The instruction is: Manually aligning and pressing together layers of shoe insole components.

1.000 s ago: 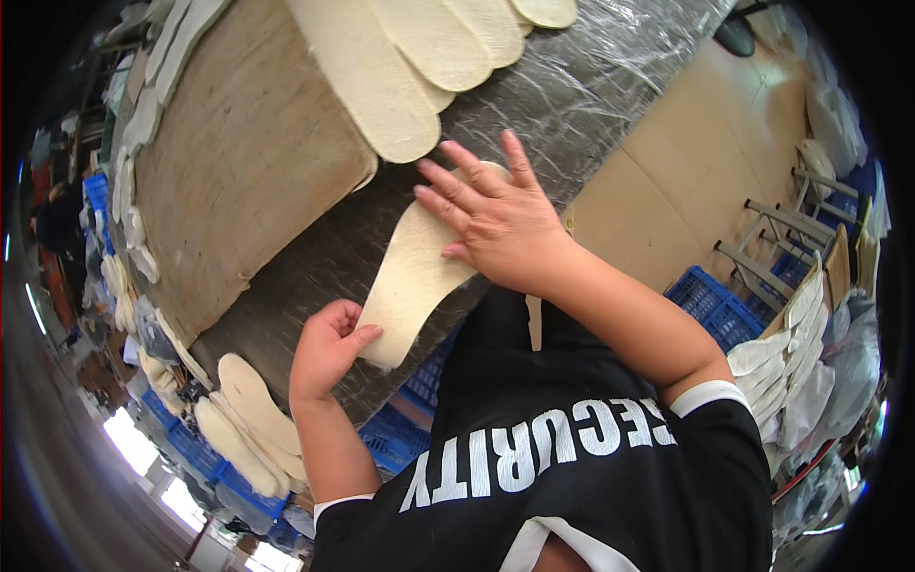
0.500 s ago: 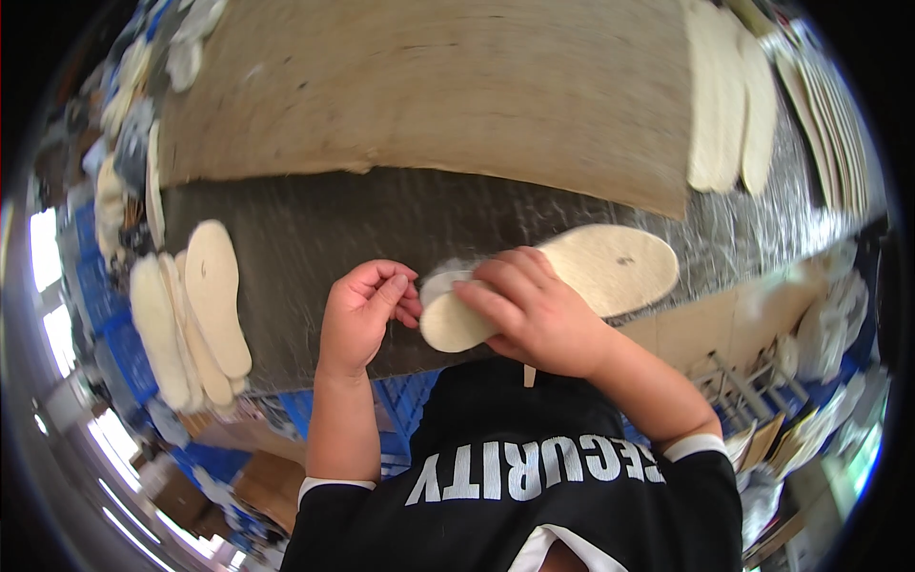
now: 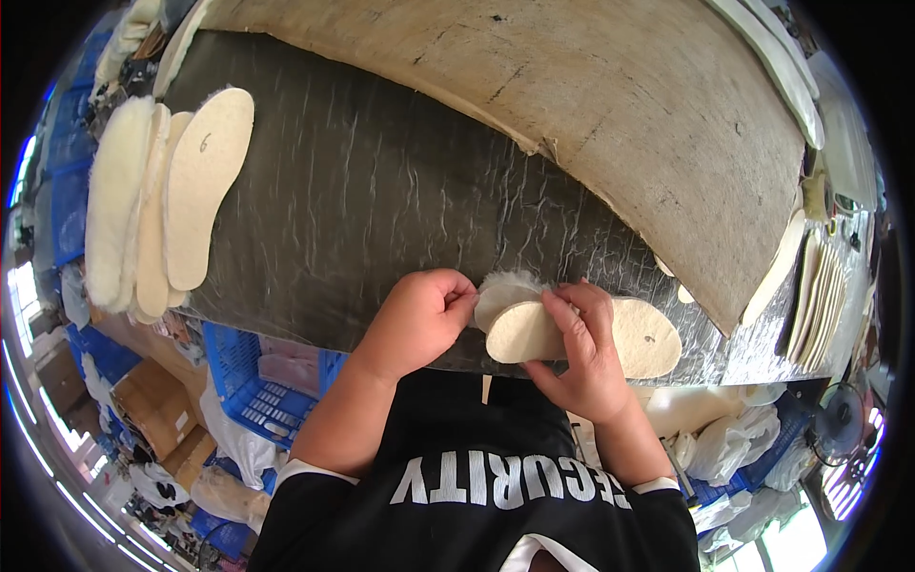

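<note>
Near the table's front edge, my right hand grips a cream felt insole, thumb on one side and fingers over its middle. A second insole, with its fluffy wool side showing, sticks out behind its left end. My left hand is closed in a pinch right at that woolly edge; whatever lies between its fingertips is too small to make out. To the left, several insoles lie overlapped, some felt side up and one fleece side up.
A large brown sheet with a ragged edge covers the table's far side. The dark tabletop is wrinkled and shiny. A row of insoles stands at the right. Below the table are a blue crate and plastic bags.
The view has turned and shifted. My left hand has come up to the insole's woolly edge, still pinched. The right hand keeps its grip, and the insoles are fanned further apart.
</note>
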### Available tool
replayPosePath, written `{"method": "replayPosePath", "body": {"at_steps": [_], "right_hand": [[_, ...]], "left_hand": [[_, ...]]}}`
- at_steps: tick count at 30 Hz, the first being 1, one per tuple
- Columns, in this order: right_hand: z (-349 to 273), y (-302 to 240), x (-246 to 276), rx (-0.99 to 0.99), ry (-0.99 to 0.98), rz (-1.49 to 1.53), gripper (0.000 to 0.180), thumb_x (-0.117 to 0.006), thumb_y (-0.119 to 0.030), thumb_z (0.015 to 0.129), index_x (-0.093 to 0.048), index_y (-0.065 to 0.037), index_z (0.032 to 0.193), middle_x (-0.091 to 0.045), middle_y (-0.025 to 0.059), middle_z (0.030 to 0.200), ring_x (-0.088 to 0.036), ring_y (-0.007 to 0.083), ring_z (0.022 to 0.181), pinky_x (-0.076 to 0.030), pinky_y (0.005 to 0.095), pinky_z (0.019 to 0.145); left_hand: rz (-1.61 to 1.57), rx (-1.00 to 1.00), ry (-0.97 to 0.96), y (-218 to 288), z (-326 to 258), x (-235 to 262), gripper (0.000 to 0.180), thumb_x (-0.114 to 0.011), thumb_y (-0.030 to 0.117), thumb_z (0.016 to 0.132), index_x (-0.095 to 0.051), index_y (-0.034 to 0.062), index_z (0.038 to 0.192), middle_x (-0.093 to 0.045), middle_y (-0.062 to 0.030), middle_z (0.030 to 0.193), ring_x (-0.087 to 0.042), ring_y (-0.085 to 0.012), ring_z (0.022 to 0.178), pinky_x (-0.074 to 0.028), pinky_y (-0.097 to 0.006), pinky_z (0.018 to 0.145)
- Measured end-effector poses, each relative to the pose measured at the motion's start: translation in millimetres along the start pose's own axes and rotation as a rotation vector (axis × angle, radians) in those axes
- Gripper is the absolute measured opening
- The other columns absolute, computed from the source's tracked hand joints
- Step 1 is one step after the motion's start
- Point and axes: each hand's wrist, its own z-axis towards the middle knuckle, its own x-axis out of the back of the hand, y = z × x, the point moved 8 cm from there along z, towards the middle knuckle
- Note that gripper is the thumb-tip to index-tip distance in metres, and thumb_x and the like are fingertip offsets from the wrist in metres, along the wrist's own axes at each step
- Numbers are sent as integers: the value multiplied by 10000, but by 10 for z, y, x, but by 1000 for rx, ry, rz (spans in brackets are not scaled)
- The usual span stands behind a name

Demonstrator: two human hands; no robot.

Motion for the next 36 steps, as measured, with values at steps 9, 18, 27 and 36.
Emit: {"method": "replayPosePath", "body": {"at_steps": [9, 18, 27, 36], "right_hand": [[31, 49, 12, -25, -6, -35, 821, -843, -66, 550, -512, -28, 1300, -496, 169, 1182, -493, 390, 1126, -377, 565, 1058], [33, 87, 46, -60, 16, -39, 799, -855, -94, 550, -529, -20, 1276, -504, 178, 1177, -492, 397, 1122, -366, 537, 1066], [24, 91, 46, -64, 9, -39, 800, -853, -96, 555, -524, -12, 1279, -500, 194, 1191, -488, 408, 1137, -375, 537, 1061], [24, 91, 25, -59, 24, -24, 791, -849, -99, 567, -525, -10, 1283, -505, 191, 1186, -489, 400, 1138, -361, 548, 1070]], "left_hand": [[-95, -368, -98, 116, -6, -44, 68, -551, -9, 929, -615, -31, 931, -628, -25, 885, -556, -63, 791, -476, -232, 691], [-243, -284, -226, 148, -22, -136, 78, -535, 19, 961, -587, -31, 991, -620, -30, 952, -559, -68, 847, -479, -229, 746], [-214, -270, -196, 181, -21, -147, 76, -540, 33, 964, -590, -22, 980, -616, -11, 892, -554, -58, 804, -473, -218, 714], [-216, -284, -192, 232, -90, -152, 69, -557, 44, 961, -591, -16, 967, -606, -4, 875, -535, -47, 796, -452, -211, 697]]}}
